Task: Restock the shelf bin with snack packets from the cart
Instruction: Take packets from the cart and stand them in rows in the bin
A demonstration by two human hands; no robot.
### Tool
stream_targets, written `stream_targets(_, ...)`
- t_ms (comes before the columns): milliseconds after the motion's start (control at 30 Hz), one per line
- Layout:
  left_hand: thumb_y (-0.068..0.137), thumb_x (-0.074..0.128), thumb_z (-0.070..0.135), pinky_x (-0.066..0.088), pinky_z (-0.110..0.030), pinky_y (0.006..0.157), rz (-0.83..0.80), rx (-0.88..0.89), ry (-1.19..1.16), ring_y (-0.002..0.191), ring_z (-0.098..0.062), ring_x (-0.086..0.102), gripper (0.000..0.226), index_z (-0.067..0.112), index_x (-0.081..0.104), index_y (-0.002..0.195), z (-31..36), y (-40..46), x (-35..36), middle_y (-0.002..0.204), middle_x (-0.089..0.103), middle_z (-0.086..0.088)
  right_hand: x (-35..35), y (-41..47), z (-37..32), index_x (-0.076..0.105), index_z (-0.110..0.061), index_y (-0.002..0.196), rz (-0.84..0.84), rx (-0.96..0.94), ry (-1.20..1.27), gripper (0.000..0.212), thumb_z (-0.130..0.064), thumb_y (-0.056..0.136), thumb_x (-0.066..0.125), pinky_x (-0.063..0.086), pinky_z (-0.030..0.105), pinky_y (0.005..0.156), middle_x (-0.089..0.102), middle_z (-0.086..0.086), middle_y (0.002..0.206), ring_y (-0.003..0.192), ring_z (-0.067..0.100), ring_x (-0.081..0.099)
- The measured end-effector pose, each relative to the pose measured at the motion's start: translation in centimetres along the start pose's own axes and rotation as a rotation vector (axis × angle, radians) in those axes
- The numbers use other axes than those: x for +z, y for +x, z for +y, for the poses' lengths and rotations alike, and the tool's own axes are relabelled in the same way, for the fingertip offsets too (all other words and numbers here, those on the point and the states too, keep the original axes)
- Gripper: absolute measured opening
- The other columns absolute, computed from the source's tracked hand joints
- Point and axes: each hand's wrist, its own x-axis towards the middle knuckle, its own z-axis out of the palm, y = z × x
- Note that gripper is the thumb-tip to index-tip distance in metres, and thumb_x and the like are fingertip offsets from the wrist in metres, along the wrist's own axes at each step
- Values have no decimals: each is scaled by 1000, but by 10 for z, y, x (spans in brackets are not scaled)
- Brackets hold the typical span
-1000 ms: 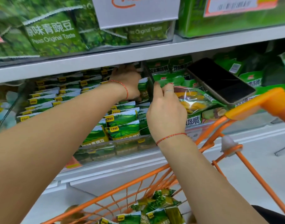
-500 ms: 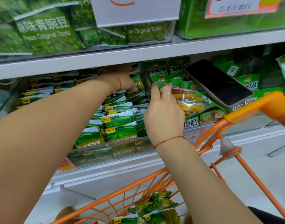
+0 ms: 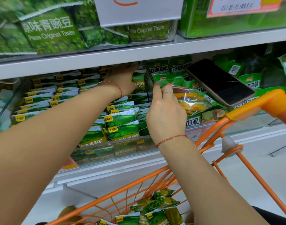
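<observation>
The clear shelf bin (image 3: 106,149) holds rows of green pea snack packets (image 3: 121,125). My left hand (image 3: 122,79) reaches deep into the bin's back right corner, under the shelf board. It holds an upright green packet (image 3: 138,83), and its fingertips are hidden. My right hand (image 3: 165,114) has straight fingers that rest against the clear divider (image 3: 148,78) on the bin's right side. More green packets (image 3: 155,207) lie in the orange wire cart (image 3: 135,184) below.
A dark phone (image 3: 220,82) lies on the mixed-crisp bags (image 3: 191,101) in the bin to the right. The cart's orange handle (image 3: 260,103) juts in front of that bin. Larger pea bags (image 3: 49,30) fill the shelf above, behind a white price tag (image 3: 139,10).
My left hand has pushed further back and up into the bin's rear corner. My right hand has stayed at the divider.
</observation>
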Motion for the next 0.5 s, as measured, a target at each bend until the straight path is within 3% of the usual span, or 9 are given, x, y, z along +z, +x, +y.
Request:
stream_targets(100,92,47,16,6,-44,119,-36,-5,73,147,-25,6,72,21,10,153,3,-3,-1,160,7,-2,1,-1,0,64,2,113,-3,-6,-14,51,-2,63,70,31,23,43,64,19,94,60,28,60)
stream_targets(233,96,43,21,3,-46,118,-64,-41,143,147,-24,1,69,22,4,153,2,1,4,161,2,-2,-1,0,0,65,1,112,1,-11,-23,52,-2,60,73,30,22,44,64,19,94,59,27,60)
stream_targets(367,98,39,29,-4,-47,118,-197,-98,150,147,-22,-9,66,29,1,152,1,6,3,160,-9,0,-2,1,-1,64,3,114,-14,-16,-24,50,-2,64,69,28,22,45,64,20,96,62,28,62)
stream_targets(433,97,40,31,-3,-46,118,-181,-93,80,147,-22,-7,65,33,5,152,3,3,-2,161,-6,2,-10,2,0,50,5,130,-56,-20,-46,52,-1,78,54,31,27,53,57,23,117,82,31,63)
stream_targets(500,98,41,33,5,-44,119,-41,-67,3,147,-24,4,61,31,12,152,5,-9,-7,161,5,1,-15,2,2,23,-2,146,-166,-60,-72,57,-3,91,38,40,33,67,36,20,141,110,30,53)
